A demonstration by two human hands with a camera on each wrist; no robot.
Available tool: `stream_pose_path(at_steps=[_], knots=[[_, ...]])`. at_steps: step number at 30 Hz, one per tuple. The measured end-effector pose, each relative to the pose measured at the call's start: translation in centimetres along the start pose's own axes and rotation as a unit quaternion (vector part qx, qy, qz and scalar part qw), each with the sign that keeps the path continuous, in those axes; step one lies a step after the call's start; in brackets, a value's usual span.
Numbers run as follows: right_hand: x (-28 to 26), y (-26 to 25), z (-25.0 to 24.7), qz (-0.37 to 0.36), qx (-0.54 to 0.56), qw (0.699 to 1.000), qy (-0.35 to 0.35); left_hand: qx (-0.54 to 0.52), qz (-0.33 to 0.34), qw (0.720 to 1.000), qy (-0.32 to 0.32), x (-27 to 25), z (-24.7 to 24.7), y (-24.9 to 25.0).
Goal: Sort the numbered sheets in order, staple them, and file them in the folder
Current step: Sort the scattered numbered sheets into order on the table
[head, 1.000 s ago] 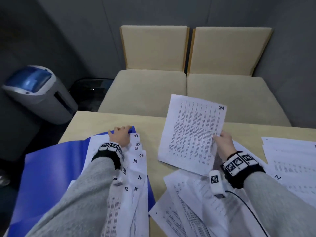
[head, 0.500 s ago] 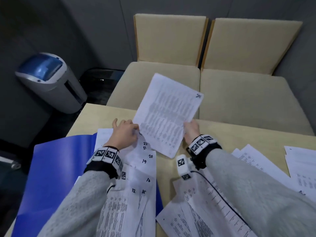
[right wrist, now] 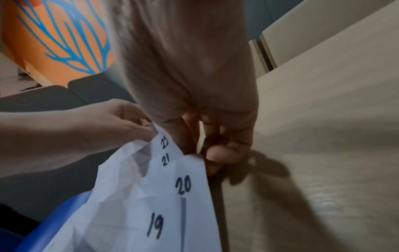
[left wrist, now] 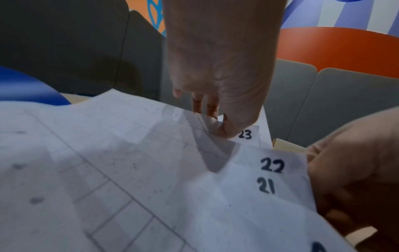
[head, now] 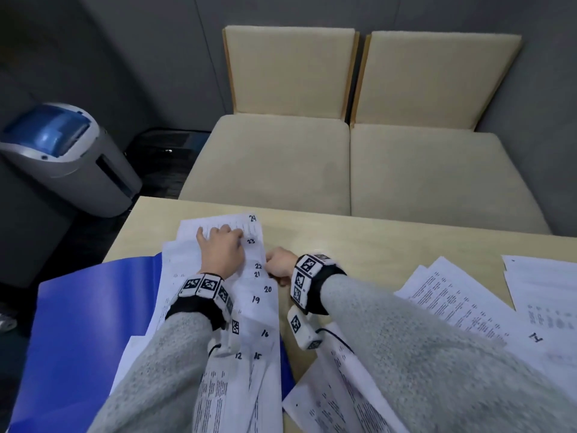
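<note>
Numbered sheets lie fanned (head: 259, 314) on an open blue folder (head: 93, 307), the numbers 12 to 24 showing down their right edge. Sheet 24 (head: 249, 223) lies at the far end of the fan, partly under sheet 23 (left wrist: 250, 134). My left hand (head: 221, 245) rests on the far sheets; its thumb presses sheet 23 and its fingers curl over the paper's edge (left wrist: 215, 122). My right hand (head: 279, 265) is curled at the fan's right edge, pinching the sheets beside 22 and 21 (right wrist: 198, 148). No stapler is in view.
More printed sheets lie loose on the wooden table (head: 374, 242), at the right (head: 452, 301) and near me (head: 327, 401). Two beige chairs (head: 281, 164) stand beyond the far edge. A grey and blue bin-like machine (head: 62, 151) stands on the floor at the left.
My right hand carried sheet 24 left through the air and laid it at the fan's far end, then dropped to the fan's right edge. My left hand slid forward onto the far sheets.
</note>
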State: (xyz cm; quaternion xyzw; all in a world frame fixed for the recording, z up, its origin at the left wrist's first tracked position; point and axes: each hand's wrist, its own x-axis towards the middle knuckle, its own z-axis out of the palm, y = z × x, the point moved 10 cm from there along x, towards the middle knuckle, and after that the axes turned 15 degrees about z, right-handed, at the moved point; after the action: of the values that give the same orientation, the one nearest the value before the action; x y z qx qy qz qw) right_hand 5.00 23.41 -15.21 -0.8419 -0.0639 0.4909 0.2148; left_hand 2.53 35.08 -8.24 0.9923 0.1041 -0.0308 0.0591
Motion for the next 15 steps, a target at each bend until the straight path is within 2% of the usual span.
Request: stream_pose_path(at_steps=[3, 6, 8, 11, 13, 15], knots=[[-1.4, -0.2, -0.6, -0.013, -0.019, 1.0, 0.017, 0.006, -0.024, 0.999, 0.029, -0.1, 0.3, -0.1], [-3.4, 2.1, -3.8, -0.033, 0.081, 0.994, 0.07, -0.01, -0.031, 0.997, 0.065, -0.3, 0.1, 0.5], [-4.9, 6.0, -6.2, -0.025, 0.17, 0.981, 0.094, -0.035, 0.01, 0.995, 0.093, -0.4, -0.8, 3.3], [-7.5, 15.3, -10.3, 0.01, 0.299, 0.943, 0.144, -0.119, 0.125, 0.976, 0.132, -1.4, -2.1, 11.2], [-10.2, 23.0, -13.2, 0.057, 0.329, 0.916, 0.221, -0.191, 0.187, 0.961, 0.068, -2.9, -0.7, 17.6], [-13.6, 31.6, -15.2, 0.145, 0.33, 0.878, 0.315, -0.23, 0.201, 0.951, -0.048, -4.8, 2.8, 23.3]])
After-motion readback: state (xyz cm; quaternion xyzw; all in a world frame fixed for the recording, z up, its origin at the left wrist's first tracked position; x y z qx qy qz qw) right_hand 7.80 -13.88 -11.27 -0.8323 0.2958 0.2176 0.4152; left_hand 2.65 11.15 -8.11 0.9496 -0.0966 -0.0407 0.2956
